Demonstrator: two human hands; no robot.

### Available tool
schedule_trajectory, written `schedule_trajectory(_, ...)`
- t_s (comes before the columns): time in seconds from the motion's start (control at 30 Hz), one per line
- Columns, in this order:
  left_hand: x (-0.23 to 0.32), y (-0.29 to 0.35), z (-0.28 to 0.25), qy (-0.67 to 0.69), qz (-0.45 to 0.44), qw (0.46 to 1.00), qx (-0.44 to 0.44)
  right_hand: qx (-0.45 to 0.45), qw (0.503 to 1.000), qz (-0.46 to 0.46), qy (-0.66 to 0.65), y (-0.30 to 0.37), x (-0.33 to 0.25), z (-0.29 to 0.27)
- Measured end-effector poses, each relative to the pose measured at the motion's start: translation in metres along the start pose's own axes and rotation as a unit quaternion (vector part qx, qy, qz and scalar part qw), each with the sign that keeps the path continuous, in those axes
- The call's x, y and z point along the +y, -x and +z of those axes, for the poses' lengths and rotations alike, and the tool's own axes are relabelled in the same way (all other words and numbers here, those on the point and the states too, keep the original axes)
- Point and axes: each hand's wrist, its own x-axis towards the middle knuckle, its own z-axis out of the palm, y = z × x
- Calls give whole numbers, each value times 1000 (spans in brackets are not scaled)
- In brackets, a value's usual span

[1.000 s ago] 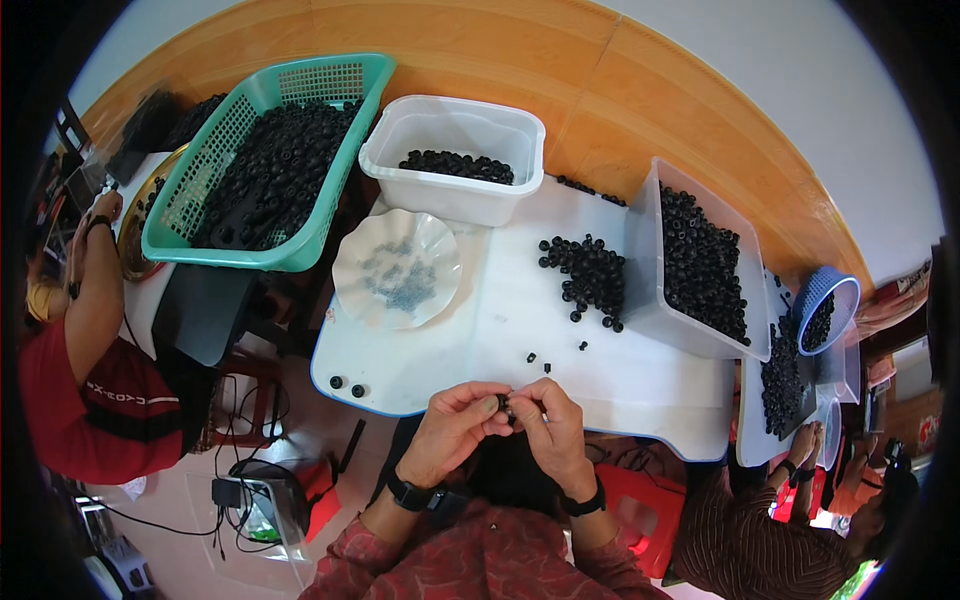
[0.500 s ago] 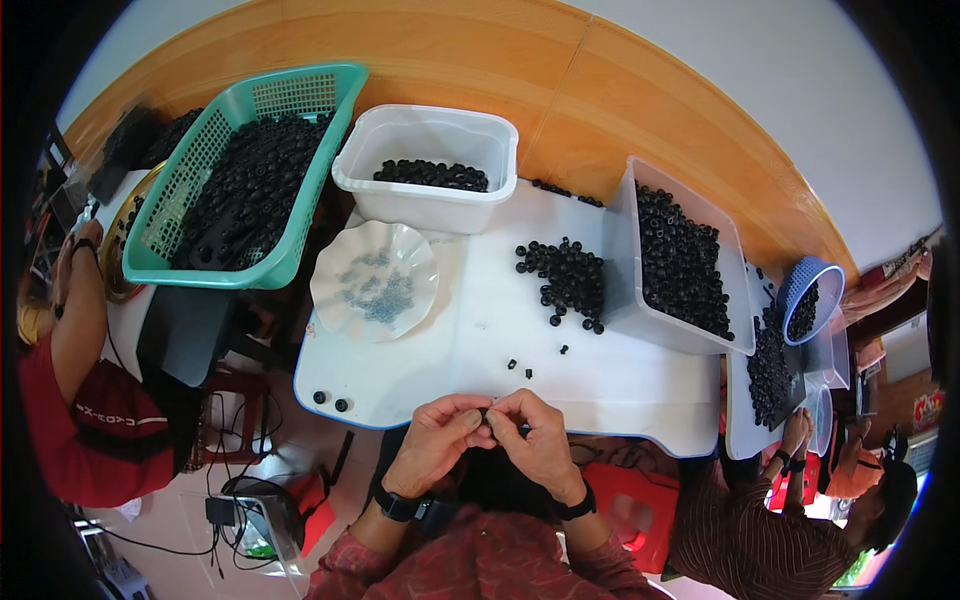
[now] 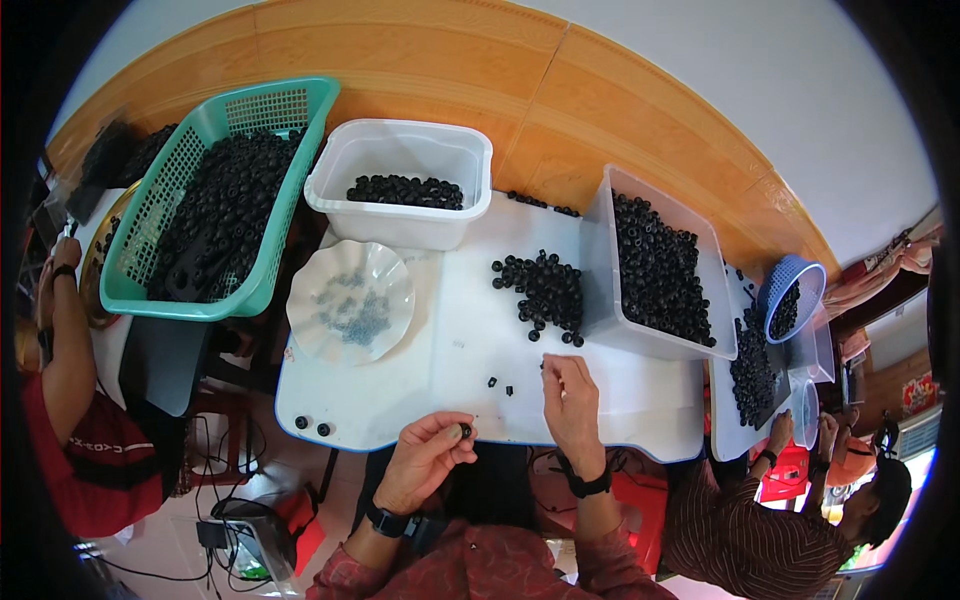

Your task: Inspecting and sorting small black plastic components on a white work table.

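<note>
Between the thumb and fingers of my left hand is a small round black part, held just off the table's front edge. My right hand reaches over the white table, its fingertips pinched at a tiny black piece that they mostly cover. Two similar small black pieces lie to the left of those fingertips. Farther back, a loose pile of round black parts spreads on the tabletop. Two more black round parts sit at the front left corner.
A wavy-rimmed plate holds tiny greyish pieces. Behind it stand a white tub and a green basket, both with black parts. A clear bin of black parts is on the right. People work at both sides.
My hands have come apart. The right one has moved forward onto the table to a tiny black piece, while the left keeps the round part near the edge. The view has shifted slightly.
</note>
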Motion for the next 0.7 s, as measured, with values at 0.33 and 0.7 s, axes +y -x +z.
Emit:
schedule_trajectory(0.33, -1, -2, -3, 8, -3, 1000, -10, 15, 957, -140, 252, -55, 15, 18)
schedule_trajectory(0.7, -3, -2, -6, 12, -2, 1000, -20, -30, 982, -112, 146, -46, 16, 7)
